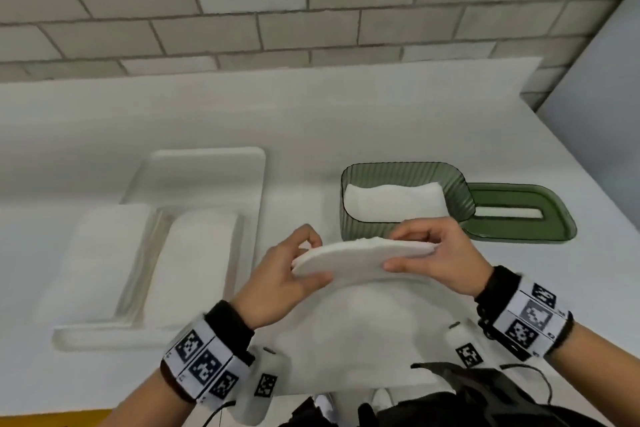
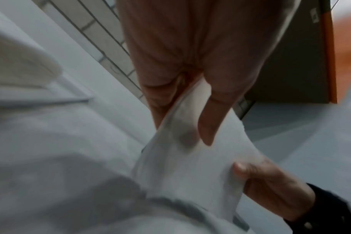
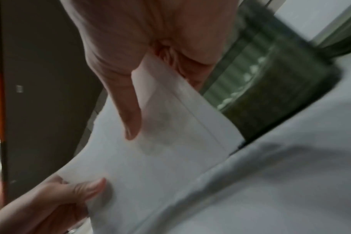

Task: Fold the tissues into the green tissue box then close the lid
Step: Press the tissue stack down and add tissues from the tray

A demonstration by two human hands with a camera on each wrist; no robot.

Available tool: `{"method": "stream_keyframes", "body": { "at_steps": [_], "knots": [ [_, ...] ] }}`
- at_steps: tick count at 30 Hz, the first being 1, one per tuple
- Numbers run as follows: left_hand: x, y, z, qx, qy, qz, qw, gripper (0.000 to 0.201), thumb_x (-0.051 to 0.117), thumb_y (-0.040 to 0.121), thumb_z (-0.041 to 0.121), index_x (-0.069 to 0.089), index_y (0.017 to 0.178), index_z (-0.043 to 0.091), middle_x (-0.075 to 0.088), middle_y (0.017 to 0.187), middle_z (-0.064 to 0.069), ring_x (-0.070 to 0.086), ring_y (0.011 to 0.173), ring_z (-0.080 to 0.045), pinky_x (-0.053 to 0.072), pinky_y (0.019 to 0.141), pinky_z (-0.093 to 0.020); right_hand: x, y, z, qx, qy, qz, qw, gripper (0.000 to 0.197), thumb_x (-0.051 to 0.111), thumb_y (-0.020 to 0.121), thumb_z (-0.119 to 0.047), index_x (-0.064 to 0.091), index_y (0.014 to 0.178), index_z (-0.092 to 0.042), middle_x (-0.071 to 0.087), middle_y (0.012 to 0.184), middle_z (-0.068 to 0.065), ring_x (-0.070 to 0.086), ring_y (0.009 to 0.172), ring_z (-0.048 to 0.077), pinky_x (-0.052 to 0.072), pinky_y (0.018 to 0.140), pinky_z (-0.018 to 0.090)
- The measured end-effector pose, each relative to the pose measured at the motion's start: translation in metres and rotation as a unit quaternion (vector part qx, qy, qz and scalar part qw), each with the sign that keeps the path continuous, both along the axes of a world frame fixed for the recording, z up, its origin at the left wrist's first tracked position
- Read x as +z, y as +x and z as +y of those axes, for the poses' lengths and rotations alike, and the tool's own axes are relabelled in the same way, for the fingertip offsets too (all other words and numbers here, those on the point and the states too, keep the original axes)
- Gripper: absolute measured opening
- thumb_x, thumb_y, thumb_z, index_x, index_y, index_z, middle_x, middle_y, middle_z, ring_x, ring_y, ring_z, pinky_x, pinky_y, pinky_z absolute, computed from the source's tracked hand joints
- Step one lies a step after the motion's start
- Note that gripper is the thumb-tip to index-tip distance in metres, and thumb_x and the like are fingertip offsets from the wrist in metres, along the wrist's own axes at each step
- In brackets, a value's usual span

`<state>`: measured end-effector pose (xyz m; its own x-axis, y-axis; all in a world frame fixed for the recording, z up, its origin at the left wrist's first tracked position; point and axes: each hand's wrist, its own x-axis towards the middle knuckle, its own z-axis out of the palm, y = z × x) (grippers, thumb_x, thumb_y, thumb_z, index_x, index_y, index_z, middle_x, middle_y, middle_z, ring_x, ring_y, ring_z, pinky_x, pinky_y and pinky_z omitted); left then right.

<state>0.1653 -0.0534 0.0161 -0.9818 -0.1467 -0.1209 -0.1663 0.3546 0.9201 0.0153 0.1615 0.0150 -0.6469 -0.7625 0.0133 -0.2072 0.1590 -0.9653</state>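
A folded tissue (image 1: 349, 258) is held off the white counter (image 1: 346, 121), just in front of the green tissue box (image 1: 403, 199). It is pinched at its left end by the left hand (image 1: 280, 274) and at its right end by the right hand (image 1: 436, 253), thumb over and fingers under in each case; both hands are grasping, neither released.

The tissue's long axis is seen to run left to right, roughly parallel to the box's long side. The box lies just beyond the tissue and slightly to the right, so the right hand is judged the nearer. The box is open, with white tissue already laid inside.

The green lid (image 1: 519, 215) is set flat against the box's right side, slot up. Well to the box's left, more tissues are stacked on a clear tray (image 1: 207, 163).

No brand or legible writing is found; only square black-and-white marker patterns on both wristbands.
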Motion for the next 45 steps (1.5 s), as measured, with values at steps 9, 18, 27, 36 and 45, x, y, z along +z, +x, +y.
{"method": "stream_keyframes", "body": {
  "at_steps": [9, 18, 27, 36, 45],
  "knots": [
    [0.004, -0.029, 0.012, -0.076, -0.087, -0.015, 0.993, 0.021, 0.075, 0.083, 0.028, 0.067, 0.063, 0.031, 0.051, 0.053, 0.012, 0.041, 0.05, -0.004, 0.032, 0.05, -0.021, 0.003, -0.018, 0.047, -0.013, 0.08, 0.062, 0.995, 0.015, 0.082, 0.074, -0.01, 0.072, 0.08, -0.021, 0.068, 0.071, -0.009, 0.061, 0.066, 0.004, 0.047, 0.063, 0.02],
    [0.044, -0.099, 0.026, 0.17, 0.05, 0.124, 0.976, 0.06, 0.077, 0.079, 0.004, 0.038, 0.12, 0.023, 0.068, 0.086, -0.003, 0.069, 0.066, -0.01, 0.058, 0.06, -0.026, 0.051, -0.075, 0.037, -0.191, -0.014, 0.077, 0.979, 0.056, 0.081, 0.073, -0.008, 0.043, 0.111, -0.022, 0.071, 0.078, 0.012, 0.071, 0.069, 0.027, 0.055, 0.055, 0.033],
    [0.033, -0.124, 0.033, 0.075, -0.259, 0.015, 0.963, 0.006, 0.073, 0.083, 0.017, 0.071, 0.087, 0.013, 0.057, 0.076, 0.001, 0.052, 0.073, -0.017, 0.038, 0.068, -0.017, 0.038, -0.089, 0.029, -0.113, 0.219, 0.218, 0.944, 0.046, 0.079, 0.074, -0.012, 0.041, 0.095, -0.028, 0.059, 0.063, 0.009, 0.048, 0.048, 0.014, 0.047, 0.055, 0.022],
    [0.037, -0.136, 0.046, 0.004, -0.362, -0.086, 0.928, 0.018, 0.062, 0.092, 0.012, 0.06, 0.108, 0.004, 0.054, 0.118, -0.012, 0.054, 0.109, -0.026, 0.043, 0.085, -0.025, 0.036, -0.095, 0.011, -0.041, 0.325, 0.234, 0.915, 0.048, 0.066, 0.078, -0.001, 0.029, 0.1, -0.021, 0.044, 0.066, 0.004, 0.043, 0.055, 0.02, 0.042, 0.052, 0.035],
    [0.038, -0.144, 0.05, -0.05, -0.426, -0.117, 0.896, 0.02, 0.057, 0.09, 0.001, 0.055, 0.109, 0.003, 0.052, 0.118, -0.016, 0.057, 0.102, -0.028, 0.046, 0.078, -0.026, 0.035, -0.096, -0.005, -0.011, 0.435, 0.263, 0.861, 0.046, 0.061, 0.077, 0.007, 0.031, 0.106, -0.012, 0.044, 0.074, 0.005, 0.042, 0.056, 0.017, 0.037, 0.047, 0.03]
  ]
}}
